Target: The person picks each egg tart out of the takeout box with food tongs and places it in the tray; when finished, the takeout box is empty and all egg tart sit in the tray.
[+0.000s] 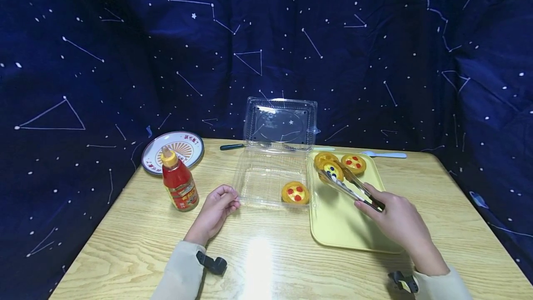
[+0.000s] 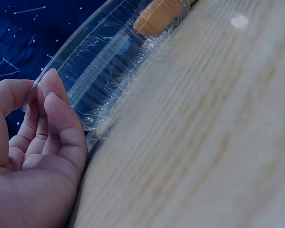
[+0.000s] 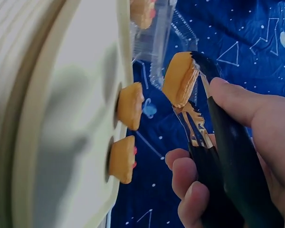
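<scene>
My right hand (image 1: 401, 219) grips black-handled tongs (image 3: 228, 156), whose metal ends squeeze a tart (image 3: 179, 78) with dark blue dots on its filling. The right wrist view shows that tart held up off the yellow tray (image 1: 345, 230). Two more tarts stay on the tray: a red-dotted tart (image 1: 353, 164) and another tart (image 1: 325, 156), partly hidden behind the held one. Left of the tray, a clear plastic clamshell box (image 1: 258, 182) has its lid raised, and a red-dotted tart (image 1: 295, 193) lies in its front right corner. Thumb and fingers of my left hand (image 2: 47, 142) pinch the box's front left rim.
At left stand a red sauce bottle (image 1: 181, 186) with a yellow cap and, behind it, a patterned plate (image 1: 189, 145). A dark-handled utensil (image 1: 231, 146) lies behind the box. Past the tray lies a pale blue fork (image 1: 387, 154). A dark star-print curtain (image 1: 266, 36) hangs behind the table.
</scene>
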Demonstrator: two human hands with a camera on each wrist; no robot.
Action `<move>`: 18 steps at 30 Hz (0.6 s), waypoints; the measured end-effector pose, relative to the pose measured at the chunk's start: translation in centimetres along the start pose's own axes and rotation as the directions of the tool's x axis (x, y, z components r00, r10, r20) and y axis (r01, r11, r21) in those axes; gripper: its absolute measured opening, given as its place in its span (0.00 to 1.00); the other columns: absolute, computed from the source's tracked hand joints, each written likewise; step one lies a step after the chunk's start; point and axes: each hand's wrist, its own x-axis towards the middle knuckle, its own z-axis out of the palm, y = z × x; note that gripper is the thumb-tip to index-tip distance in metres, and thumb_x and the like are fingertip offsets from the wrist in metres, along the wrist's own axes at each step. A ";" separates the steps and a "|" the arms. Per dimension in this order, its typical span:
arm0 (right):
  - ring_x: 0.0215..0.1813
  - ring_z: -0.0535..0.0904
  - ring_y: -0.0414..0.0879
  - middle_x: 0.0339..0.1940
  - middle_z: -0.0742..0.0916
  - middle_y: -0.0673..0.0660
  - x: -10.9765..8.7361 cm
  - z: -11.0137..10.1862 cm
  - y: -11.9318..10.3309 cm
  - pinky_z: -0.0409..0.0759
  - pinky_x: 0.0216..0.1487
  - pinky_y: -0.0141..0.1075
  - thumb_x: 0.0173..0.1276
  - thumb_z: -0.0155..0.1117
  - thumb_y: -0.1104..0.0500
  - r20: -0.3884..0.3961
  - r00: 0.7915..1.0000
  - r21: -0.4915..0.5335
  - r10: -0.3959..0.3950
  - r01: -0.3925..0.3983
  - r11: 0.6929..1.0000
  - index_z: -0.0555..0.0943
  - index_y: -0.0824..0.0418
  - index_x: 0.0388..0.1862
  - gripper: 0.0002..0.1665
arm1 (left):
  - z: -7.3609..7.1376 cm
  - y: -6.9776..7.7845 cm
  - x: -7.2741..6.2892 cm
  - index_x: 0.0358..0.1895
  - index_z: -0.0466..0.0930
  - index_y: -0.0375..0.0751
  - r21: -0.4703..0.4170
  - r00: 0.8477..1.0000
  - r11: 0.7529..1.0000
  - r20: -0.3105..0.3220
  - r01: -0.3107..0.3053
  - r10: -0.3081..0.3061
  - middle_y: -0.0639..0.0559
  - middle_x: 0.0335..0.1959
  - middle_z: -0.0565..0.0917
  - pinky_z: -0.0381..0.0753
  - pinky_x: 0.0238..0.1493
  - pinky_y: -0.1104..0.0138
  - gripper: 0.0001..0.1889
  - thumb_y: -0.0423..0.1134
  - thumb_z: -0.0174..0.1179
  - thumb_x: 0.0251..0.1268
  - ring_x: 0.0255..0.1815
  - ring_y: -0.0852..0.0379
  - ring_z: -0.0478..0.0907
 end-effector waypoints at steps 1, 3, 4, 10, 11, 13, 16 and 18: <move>0.32 0.77 0.52 0.36 0.87 0.65 0.0 0.1 0.2 0.70 0.27 0.46 0.67 0.63 0.35 0.001 1.000 -0.005 0.001 -0.001 1.000 0.76 0.60 0.66 0.39 | 0.0 0.0 0.0 0.37 0.73 0.40 0.001 1.000 1.000 0.004 0.000 0.000 0.47 0.33 0.77 0.79 0.35 0.71 0.03 0.30 0.54 0.72 0.30 0.58 0.79; 0.36 0.79 0.55 0.48 0.85 0.70 0.1 0.4 0.6 0.72 0.28 0.49 0.67 0.62 0.35 0.011 1.000 -0.012 0.006 -0.006 1.000 0.76 0.60 0.67 0.39 | -0.1 0.0 0.0 0.37 0.73 0.40 0.002 1.000 1.000 0.010 -0.002 0.002 0.47 0.33 0.78 0.79 0.35 0.71 0.04 0.29 0.54 0.72 0.31 0.58 0.79; 0.37 0.79 0.56 0.53 0.83 0.71 0.1 0.6 0.8 0.73 0.29 0.51 0.67 0.62 0.35 0.015 1.000 -0.016 0.008 -0.007 1.000 0.76 0.61 0.66 0.39 | -0.1 0.0 0.0 0.37 0.73 0.40 0.000 1.000 1.000 0.010 -0.003 0.003 0.47 0.33 0.78 0.79 0.35 0.71 0.04 0.29 0.54 0.72 0.31 0.58 0.79; 0.38 0.79 0.58 0.52 0.83 0.73 0.6 1.7 1.1 0.73 0.28 0.50 0.67 0.60 0.32 0.064 0.997 -0.053 0.045 -0.042 0.998 0.75 0.60 0.67 0.42 | -0.2 0.1 0.0 0.37 0.73 0.40 -0.004 1.000 1.000 0.017 -0.009 0.009 0.46 0.33 0.78 0.79 0.35 0.72 0.04 0.30 0.55 0.72 0.31 0.59 0.79; 0.37 0.78 0.57 0.52 0.83 0.73 0.7 1.8 1.1 0.72 0.26 0.48 0.67 0.59 0.31 0.073 0.996 -0.056 0.057 -0.053 0.997 0.75 0.59 0.68 0.42 | -0.2 0.1 0.0 0.37 0.73 0.40 -0.004 1.000 1.000 0.017 -0.009 0.010 0.46 0.33 0.78 0.79 0.35 0.72 0.04 0.30 0.55 0.72 0.31 0.59 0.79; 0.35 0.76 0.56 0.50 0.83 0.73 0.8 2.0 1.0 0.67 0.22 0.43 0.66 0.59 0.31 0.091 0.993 -0.058 0.077 -0.072 0.996 0.74 0.59 0.68 0.42 | -0.1 0.1 0.0 0.37 0.73 0.40 -0.003 1.000 1.000 0.014 -0.010 0.010 0.46 0.33 0.78 0.79 0.35 0.72 0.03 0.30 0.55 0.71 0.31 0.59 0.79; 0.33 0.76 0.55 0.51 0.83 0.73 0.9 2.3 1.0 0.64 0.20 0.41 0.66 0.61 0.32 0.104 0.991 -0.063 0.089 -0.082 0.995 0.74 0.59 0.68 0.42 | 0.0 0.0 0.0 0.37 0.72 0.40 -0.001 1.000 1.000 0.008 -0.010 0.010 0.47 0.33 0.78 0.79 0.35 0.72 0.03 0.30 0.55 0.71 0.31 0.59 0.79; 0.33 0.77 0.55 0.50 0.83 0.74 0.9 2.5 1.0 0.68 0.21 0.44 0.66 0.62 0.33 0.106 0.991 -0.077 0.080 -0.072 0.994 0.75 0.60 0.68 0.42 | 0.1 0.0 0.0 0.38 0.72 0.38 0.000 1.000 1.000 0.003 -0.008 0.008 0.47 0.33 0.77 0.79 0.35 0.72 0.03 0.30 0.55 0.71 0.30 0.59 0.79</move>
